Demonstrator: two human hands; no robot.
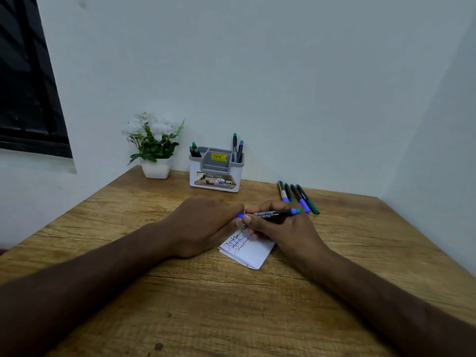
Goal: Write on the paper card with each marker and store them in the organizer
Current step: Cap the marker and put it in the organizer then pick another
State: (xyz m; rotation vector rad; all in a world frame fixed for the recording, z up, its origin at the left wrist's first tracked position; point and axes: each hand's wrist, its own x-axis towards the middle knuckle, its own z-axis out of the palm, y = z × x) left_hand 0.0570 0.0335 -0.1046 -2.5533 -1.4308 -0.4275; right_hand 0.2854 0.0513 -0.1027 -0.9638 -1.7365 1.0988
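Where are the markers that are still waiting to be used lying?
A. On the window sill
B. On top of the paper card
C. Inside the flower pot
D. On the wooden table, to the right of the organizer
D: four loose markers lie side by side on the wooden table, to the right of the organizer and beyond the right hand, which holds another marker.

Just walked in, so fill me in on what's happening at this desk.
A person is holding a black marker in both hands above a white paper card that already has a few lines of writing. The left hand grips its blue end, the right hand its barrel. Four markers lie on the table to the right, and several already stand in the organizer.
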